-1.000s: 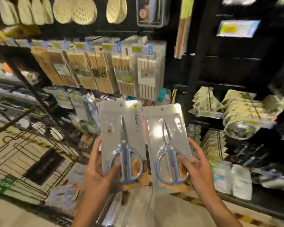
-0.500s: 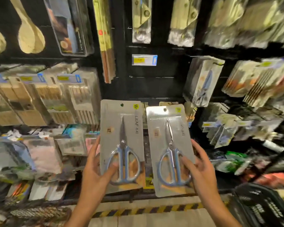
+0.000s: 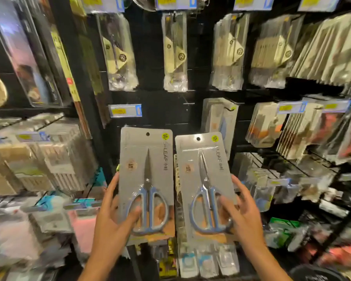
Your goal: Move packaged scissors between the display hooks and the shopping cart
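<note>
I hold two grey carded packs of blue-handled scissors upright, side by side, before a black display wall. My left hand [image 3: 111, 216] grips the left scissors pack [image 3: 147, 175] at its lower edge, thumb on the handles. My right hand [image 3: 241, 216] grips the right scissors pack [image 3: 204, 179] the same way. More of the same scissors packs [image 3: 221, 122] hang on a hook just behind and right of the held ones. A bare hook [image 3: 187, 101] sticks out above the two packs. The cart is out of sight.
A price tag [image 3: 125, 110] sits on the black panel above the left pack. Rows of packaged tools [image 3: 174, 51] hang higher up. Boxed goods [image 3: 55, 155] fill shelves at left, and hooks of packets [image 3: 304, 128] crowd the right. A black basket rim [image 3: 312, 273] shows bottom right.
My view has swung right and up from the cart and left shelves to the hook wall. Both packs have stayed in my hands and now sit closer to the hooks.
</note>
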`<state>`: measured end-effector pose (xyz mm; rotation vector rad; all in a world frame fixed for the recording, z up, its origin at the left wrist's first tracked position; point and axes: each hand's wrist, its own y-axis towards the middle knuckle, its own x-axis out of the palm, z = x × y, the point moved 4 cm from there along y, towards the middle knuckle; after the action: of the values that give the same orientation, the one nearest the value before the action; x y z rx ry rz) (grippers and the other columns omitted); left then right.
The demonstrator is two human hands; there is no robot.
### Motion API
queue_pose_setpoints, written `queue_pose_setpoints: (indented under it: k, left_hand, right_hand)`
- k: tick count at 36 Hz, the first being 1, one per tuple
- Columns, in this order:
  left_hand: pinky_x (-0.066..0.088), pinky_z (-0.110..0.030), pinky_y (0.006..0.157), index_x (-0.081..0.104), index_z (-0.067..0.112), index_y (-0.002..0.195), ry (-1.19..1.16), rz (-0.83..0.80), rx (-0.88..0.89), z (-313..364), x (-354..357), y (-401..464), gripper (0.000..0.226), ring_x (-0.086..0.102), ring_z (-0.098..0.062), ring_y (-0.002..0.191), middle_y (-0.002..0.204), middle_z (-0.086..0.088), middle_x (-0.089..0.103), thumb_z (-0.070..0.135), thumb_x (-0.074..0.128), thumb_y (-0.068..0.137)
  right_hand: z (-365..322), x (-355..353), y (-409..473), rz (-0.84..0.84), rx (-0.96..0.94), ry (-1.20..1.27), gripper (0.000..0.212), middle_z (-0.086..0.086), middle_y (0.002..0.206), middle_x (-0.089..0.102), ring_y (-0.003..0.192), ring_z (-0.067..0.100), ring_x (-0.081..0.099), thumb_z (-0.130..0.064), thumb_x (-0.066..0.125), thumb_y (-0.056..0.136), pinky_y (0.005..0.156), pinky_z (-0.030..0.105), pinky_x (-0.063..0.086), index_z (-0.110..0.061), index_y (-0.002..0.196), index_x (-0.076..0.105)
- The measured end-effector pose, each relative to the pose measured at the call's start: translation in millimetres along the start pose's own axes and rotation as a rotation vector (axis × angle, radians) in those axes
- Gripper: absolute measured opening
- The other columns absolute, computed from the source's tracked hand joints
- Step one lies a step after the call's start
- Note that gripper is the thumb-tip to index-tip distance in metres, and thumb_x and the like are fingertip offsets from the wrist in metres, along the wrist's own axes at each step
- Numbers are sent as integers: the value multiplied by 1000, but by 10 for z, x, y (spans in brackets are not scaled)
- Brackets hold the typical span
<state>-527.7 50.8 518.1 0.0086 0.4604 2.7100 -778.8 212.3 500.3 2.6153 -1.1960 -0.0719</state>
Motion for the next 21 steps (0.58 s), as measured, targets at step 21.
queue_pose_setpoints:
  k: [21]
  left_hand:
    - [52, -5, 78, 36, 49, 148, -3, 81, 49, 95, 245, 656, 83, 59, 11, 116, 123, 42, 59, 14, 74, 83]
  right_hand:
    - [56, 200, 1013, -81, -15, 43, 52, -14, 108, 76, 95, 8, 74, -6, 65, 92, 71, 15, 56, -32, 136, 52]
